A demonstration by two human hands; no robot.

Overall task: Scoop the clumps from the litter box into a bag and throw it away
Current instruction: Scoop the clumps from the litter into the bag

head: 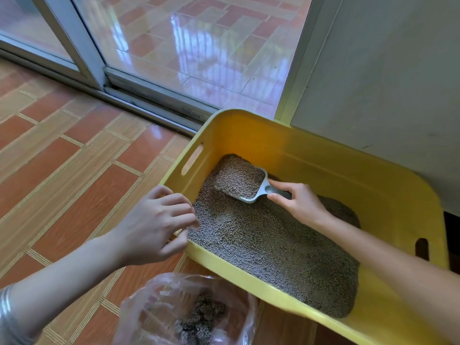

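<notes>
The right hand [296, 202] is closed around the handle of a pale grey litter scoop [245, 185], fingers wrapped over the top and the thumb pressed along the near side of the handle. The scoop's pan points to the far left and sits level, heaped full of brownish-grey granules, its underside just above or resting on the litter surface; which of the two cannot be told. The right forearm runs in from the near right, crossing over the litter.

The left hand [154, 220] holds nothing. Its fingers are loosely curled and bunched, the fingertips at the near-left rim of the litter box, touching or just over the edge. A stack of silver bangles [6, 310] shows on the left wrist at the near left edge of the view.

The litter box [311, 155] is a yellow plastic tub with rounded corners and slot handles cut in its left and right walls. It holds a bed of grey-brown litter [268, 242], spread unevenly, thinner toward the far wall where bare yellow shows. It stands on the floor against a pale grey wall [388, 70] on the right.

Just near the box, at the bottom of the view, a clear plastic bag [189, 310] lies open on the floor with dark clumps [199, 317] gathered inside it.

The floor [74, 158] is glossy terracotta and tan tile. Beyond the box, a sliding glass door [189, 46] in an aluminium frame runs across the far side.
</notes>
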